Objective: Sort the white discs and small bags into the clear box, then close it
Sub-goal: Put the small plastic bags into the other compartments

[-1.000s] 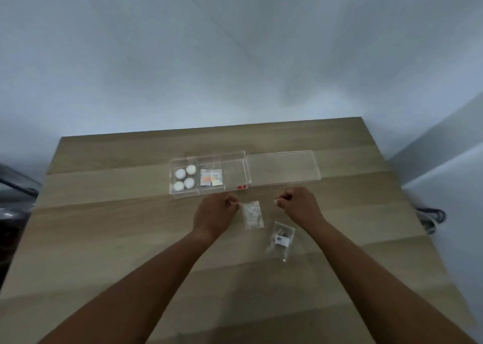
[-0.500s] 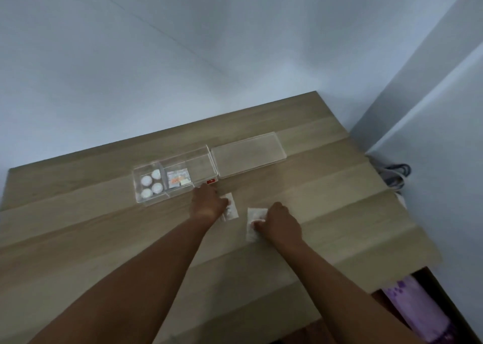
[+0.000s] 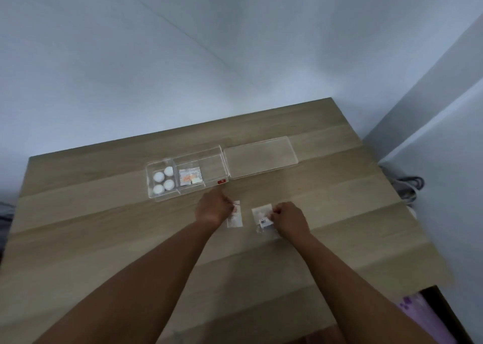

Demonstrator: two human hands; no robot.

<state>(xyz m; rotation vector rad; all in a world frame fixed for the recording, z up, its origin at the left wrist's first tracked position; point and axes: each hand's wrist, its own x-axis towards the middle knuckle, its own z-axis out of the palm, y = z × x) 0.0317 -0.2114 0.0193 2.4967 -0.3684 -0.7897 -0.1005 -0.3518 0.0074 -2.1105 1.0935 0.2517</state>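
Clear plastic box [image 3: 188, 176] sits open on the wood table [image 3: 78, 226], lid [image 3: 260, 157] flat just to its right, touching or nearly so.

Head view, the only 1:
- 4 discs [image 3: 164, 181] already in the box's left compartment. 1 orange-printed bag [image 3: 190, 176] in the middle. Right section looks empty.
- 2 bags left on the table, near side of the box: bag A [image 3: 234, 217] at the left hand [image 3: 213, 207], bag B [image 3: 262, 214] at the right hand [image 3: 288, 218].
- Left hand: fingers curled onto bag A's left edge, looks like a pinch; can't tell if the bag is off the table.
- Right hand: fingers closed on bag B's right edge near its dark label. Same, lift not confirmed.

Handling, my read:
- Bags are thin film, light, floppy, small contents. They'll sag and swing from an edge pinch. Slick on wood, so they may slide rather than lift.
- Best hold: an edge or corner, thumb against forefinger. Light force is enough.
- Box walls look thin and rigid. Drop the bags in from above and don't drag them over the rim.
- Lid goes on last. It's light and stiff, so take it by the long edges.
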